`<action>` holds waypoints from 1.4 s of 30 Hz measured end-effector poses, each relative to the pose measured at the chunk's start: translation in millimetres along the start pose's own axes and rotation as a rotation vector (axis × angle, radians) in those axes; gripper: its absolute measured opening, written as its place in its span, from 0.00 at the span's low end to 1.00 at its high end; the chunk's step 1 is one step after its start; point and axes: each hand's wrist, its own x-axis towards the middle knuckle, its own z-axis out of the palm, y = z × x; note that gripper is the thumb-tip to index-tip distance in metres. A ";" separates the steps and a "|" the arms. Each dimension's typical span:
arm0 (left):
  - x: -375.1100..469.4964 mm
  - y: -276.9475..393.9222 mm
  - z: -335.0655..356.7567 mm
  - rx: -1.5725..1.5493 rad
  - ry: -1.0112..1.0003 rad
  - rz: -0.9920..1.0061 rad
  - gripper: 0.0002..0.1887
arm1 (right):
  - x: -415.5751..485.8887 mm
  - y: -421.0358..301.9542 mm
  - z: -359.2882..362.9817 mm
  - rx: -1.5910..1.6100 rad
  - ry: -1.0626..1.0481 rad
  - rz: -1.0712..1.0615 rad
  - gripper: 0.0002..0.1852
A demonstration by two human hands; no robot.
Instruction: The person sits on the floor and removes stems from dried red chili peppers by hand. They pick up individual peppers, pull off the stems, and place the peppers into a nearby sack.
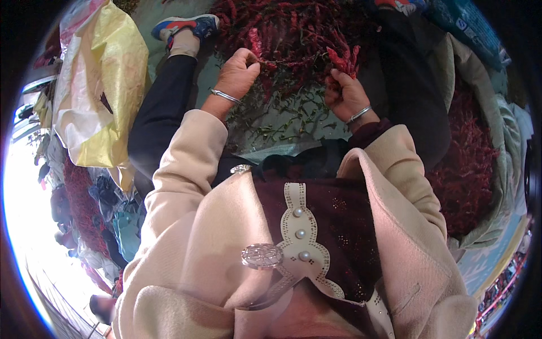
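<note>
In front of me a heap of dried red chili peppers [292, 25] lies on a greenish ground sheet. My right hand [349, 95] is shut on a small bunch of red chili peppers [345, 59], which stick up past the thumb. The thumb and forefinger of my left hand [237, 74] pinch together at the near left edge of the heap. A thin red chili pepper [268, 64] reaches out from those fingertips; its held end is partly hidden. Between and below my hands, loose green stems [292, 114] are scattered on the sheet.
My legs are spread around the heap, with a sneaker [186, 27] at its left. A yellow and white woven sack [106, 84] stands on the left. To the right, an open sack [491, 169] holds more red chilies [463, 169]. A teal bag [470, 29] lies at the upper right.
</note>
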 end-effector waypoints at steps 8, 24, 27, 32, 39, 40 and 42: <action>-0.7 11.0 12.1 -0.570 -0.074 -0.075 0.18 | -4.1 2.6 1.6 -0.021 -0.052 -0.004 0.02; 5.7 -31.9 25.4 0.241 0.105 0.127 0.12 | -1.5 4.0 2.2 -0.035 -0.067 -0.003 0.04; 14.9 -9.9 33.1 0.551 0.013 0.222 0.12 | -0.8 6.3 0.3 -0.026 -0.015 -0.014 0.03; 32.1 -20.7 34.7 0.657 -0.123 0.174 0.11 | -3.9 5.6 -3.3 -0.036 -0.006 0.013 0.02; 1.3 7.2 26.8 -0.270 -0.302 -0.030 0.09 | -4.3 8.0 4.2 -0.161 -0.086 -0.030 0.03; -9.7 24.5 27.7 -0.334 -0.362 -0.114 0.08 | -3.9 8.5 2.7 -0.202 -0.110 -0.029 0.03; -22.0 35.8 41.6 -0.513 -0.411 -0.180 0.06 | -7.2 13.2 7.5 -0.261 -0.089 -0.062 0.03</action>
